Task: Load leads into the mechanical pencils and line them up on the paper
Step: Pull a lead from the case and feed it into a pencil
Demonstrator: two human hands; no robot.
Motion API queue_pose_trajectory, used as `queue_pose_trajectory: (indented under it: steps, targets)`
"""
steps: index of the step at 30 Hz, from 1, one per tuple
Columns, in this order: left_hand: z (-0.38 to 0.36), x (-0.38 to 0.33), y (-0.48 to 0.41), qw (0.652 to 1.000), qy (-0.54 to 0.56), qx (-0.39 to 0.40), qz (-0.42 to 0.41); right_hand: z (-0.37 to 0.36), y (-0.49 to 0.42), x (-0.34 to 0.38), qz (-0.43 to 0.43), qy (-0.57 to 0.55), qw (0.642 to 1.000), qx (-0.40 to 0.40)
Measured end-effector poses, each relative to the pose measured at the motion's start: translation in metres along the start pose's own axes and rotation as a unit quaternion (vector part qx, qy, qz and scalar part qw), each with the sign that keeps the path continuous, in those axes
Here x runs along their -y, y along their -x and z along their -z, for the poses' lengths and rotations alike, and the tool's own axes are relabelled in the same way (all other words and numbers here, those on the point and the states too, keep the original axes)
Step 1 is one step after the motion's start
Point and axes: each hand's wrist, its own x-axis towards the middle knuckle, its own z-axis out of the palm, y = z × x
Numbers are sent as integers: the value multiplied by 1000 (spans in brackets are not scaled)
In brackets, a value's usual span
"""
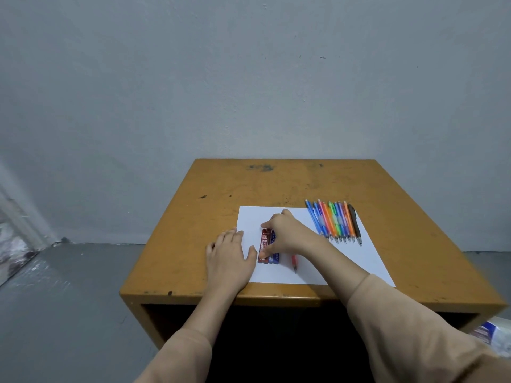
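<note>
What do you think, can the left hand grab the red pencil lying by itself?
Probably not straight away: the right hand grips the red lead case between the left hand and the red pencil, and its forearm partly covers that pencil.

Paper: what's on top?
Row of mechanical pencils at far right; red lead case and blue lead case side by side; one red pencil. The right hand pinches the red lead case, left hand rests on the left edge. Hand and forearm hide parts of blue case and pencil.
</note>
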Motion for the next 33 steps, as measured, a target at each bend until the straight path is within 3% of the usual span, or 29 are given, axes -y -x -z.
queue_pose_trajectory:
  steps: [5,10,15,19,26,33]
  targets:
    - [0,0,0,1000,0,-3,-2,1,1,1,4,-40,999,-27]
    - [-3,2,-1,1000,2,-19,-9,1,9,3,10,-174,979,-103]
    - [-3,2,1,999,7,-40,-17,-2,16,-1,-42,-318,934,-158]
    - [-3,1,3,995,18,-84,-50,0,27,-6,-76,-440,873,-197]
    - [-1,-3,8,970,76,-169,-160,-10,41,-12,-106,-508,813,-262]
    - [-7,0,7,950,88,-160,-253,-23,49,-4,-111,-573,766,-271]
